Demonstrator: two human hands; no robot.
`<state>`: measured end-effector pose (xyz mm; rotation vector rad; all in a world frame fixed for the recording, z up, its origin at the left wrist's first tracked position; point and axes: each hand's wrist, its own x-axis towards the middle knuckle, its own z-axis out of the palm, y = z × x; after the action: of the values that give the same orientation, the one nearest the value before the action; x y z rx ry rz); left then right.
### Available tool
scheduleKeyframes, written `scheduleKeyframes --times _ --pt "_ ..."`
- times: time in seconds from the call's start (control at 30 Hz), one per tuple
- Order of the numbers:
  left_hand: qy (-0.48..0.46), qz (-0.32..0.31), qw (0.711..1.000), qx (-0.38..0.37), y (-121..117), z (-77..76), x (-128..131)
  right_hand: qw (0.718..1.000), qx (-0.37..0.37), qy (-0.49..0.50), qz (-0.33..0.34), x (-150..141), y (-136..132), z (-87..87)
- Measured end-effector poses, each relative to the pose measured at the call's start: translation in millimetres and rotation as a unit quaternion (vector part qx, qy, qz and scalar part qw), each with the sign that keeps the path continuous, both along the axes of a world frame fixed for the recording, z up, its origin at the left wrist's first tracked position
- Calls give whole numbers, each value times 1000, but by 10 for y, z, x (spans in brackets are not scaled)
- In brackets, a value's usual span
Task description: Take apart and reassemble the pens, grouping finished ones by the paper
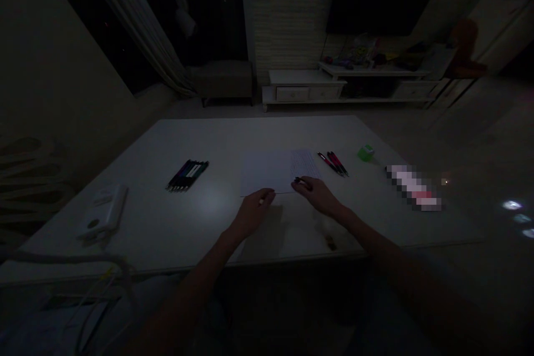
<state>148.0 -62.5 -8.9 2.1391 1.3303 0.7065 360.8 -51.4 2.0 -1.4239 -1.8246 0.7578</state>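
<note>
An open notebook or sheet of paper [265,168] lies on the white table, its left part blank and its right part covered with handwritten lines. My left hand [253,208] is at the paper's near edge with its fingers curled together. A small pale spot shows at those fingers, too dark to name. Over the near right corner of the paper, my right hand [317,193] is closed around a dark pen [297,180], whose end sticks out to the left. To the right of the paper lie several red and black pens [332,163].
A row of several dark pens [187,176] lies at left on the table [217,139]. Beyond it stands a white box-shaped device [106,211]. Toward the right are a green cube-like object [366,152] and a pixelated item [413,186]. A small brown object [331,242] is near the front edge.
</note>
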Motion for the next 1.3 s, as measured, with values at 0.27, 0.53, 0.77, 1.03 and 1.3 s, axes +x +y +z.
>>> scheduleKeyframes --times 0.27,0.53,0.77,1.03,1.3 --pt "232 -53 962 132 54 -308 -15 881 -219 417 56 275 123 278" --pt "238 -62 962 119 -18 -229 17 820 -185 538 56 449 119 239" --pt "222 -77 963 133 -87 -154 34 833 -165 526 45 472 115 264" --pt "231 -86 958 149 -79 -220 27 834 -158 527 40 471 123 250" --pt "226 -94 960 135 -91 -232 18 840 -186 510 4 446 198 207"
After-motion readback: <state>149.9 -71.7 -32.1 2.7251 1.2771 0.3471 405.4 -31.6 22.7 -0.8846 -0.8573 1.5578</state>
